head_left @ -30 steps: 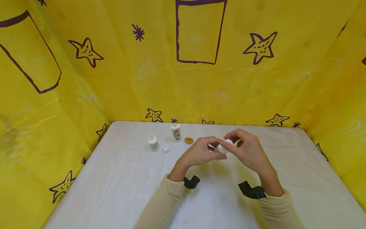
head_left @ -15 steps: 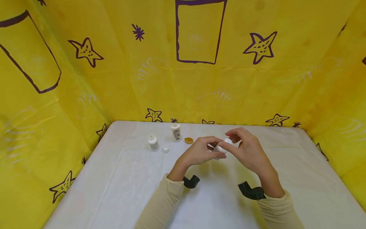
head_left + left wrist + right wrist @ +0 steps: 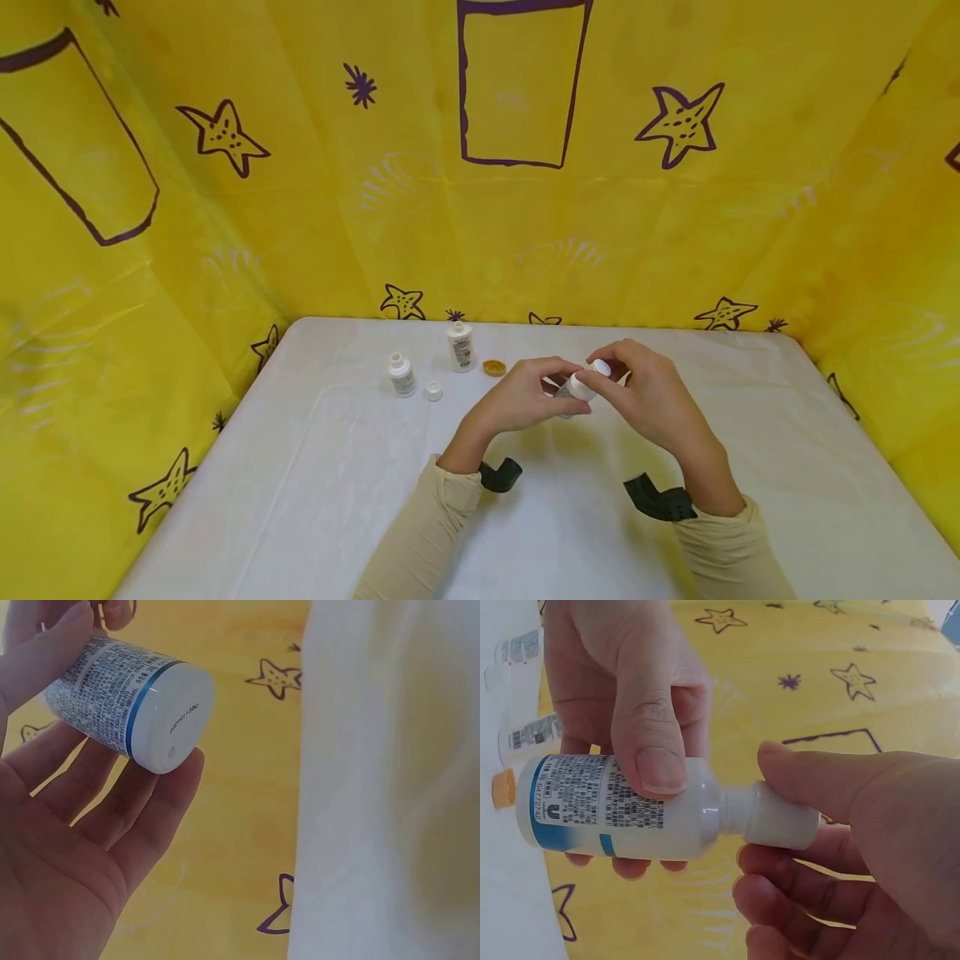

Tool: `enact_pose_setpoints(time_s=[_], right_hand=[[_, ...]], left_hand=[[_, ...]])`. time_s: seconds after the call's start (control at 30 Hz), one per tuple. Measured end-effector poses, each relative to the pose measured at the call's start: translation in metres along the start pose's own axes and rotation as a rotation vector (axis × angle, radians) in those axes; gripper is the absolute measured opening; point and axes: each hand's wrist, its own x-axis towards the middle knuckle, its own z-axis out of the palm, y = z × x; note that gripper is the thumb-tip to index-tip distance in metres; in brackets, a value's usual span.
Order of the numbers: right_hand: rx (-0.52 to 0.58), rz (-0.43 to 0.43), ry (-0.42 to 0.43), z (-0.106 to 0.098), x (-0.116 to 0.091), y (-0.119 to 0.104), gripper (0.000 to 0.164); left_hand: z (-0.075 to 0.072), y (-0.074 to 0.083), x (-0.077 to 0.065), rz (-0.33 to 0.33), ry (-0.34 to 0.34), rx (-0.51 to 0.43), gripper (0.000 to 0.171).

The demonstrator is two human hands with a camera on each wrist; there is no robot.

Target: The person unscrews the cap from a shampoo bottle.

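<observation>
My left hand [image 3: 517, 400] grips a white bottle [image 3: 630, 810] with a blue-striped printed label around its body, above the table. The thumb presses one side and the fingers curl under the other. In the left wrist view the bottle's base [image 3: 176, 720] faces the camera, showing a small printed code. My right hand [image 3: 656, 404] pinches a smooth white cap [image 3: 784, 817] between thumb and fingers. This cap sits at the bottle's narrow neck [image 3: 733, 810], part of which shows below it. The bottle lies tilted, nearly sideways in the right wrist view.
On the white table [image 3: 337, 483], an uncapped small white bottle [image 3: 402, 377] and a taller white bottle [image 3: 461, 348] stand to the left. Near them lie a small white cap [image 3: 434, 391] and an orange cap [image 3: 494, 367]. A yellow curtain [image 3: 450, 217] encloses the table's back and sides.
The right fingers have shifted around the cap, lifting slightly half a second ago and closing back on it now. The left hand and the bottle stay almost in place.
</observation>
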Motion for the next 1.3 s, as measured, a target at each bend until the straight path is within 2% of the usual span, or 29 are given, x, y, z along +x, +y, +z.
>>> enact_pose_setpoints(time_s=[0.2, 0.33, 0.43, 0.57, 0.77, 0.87, 1.07, 1.17, 1.3], right_hand=[[0.027, -0.052, 0.086, -0.006, 0.002, 0.001, 0.024], [0.039, -0.028, 0.136, -0.008, 0.002, 0.001, 0.026], [0.041, 0.002, 0.141, -0.009, 0.003, 0.001, 0.027], [0.051, 0.059, 0.112, -0.009, 0.003, 0.005, 0.028], [0.101, 0.188, 0.014, -0.006, 0.007, 0.017, 0.033], [0.113, 0.222, -0.022, -0.004, 0.011, 0.023, 0.038], [0.102, 0.213, -0.053, 0.006, 0.022, 0.045, 0.039], [0.092, 0.223, -0.067, 0.012, 0.026, 0.058, 0.037], [0.052, 0.279, -0.102, 0.015, 0.033, 0.071, 0.038]], left_hand=[[-0.003, -0.001, 0.002, 0.007, 0.021, -0.028, 0.042], [-0.005, -0.004, 0.002, 0.008, 0.056, -0.036, 0.046], [-0.007, -0.004, 0.001, -0.009, 0.091, -0.025, 0.045], [-0.008, -0.005, 0.003, -0.005, 0.128, 0.008, 0.043], [-0.009, -0.004, 0.015, 0.030, 0.197, 0.056, 0.043], [-0.009, -0.004, 0.022, 0.012, 0.213, 0.105, 0.043], [-0.005, -0.006, 0.040, -0.051, 0.250, 0.203, 0.042], [-0.002, -0.008, 0.051, -0.082, 0.273, 0.209, 0.042], [0.003, -0.011, 0.068, -0.102, 0.313, 0.168, 0.042]])
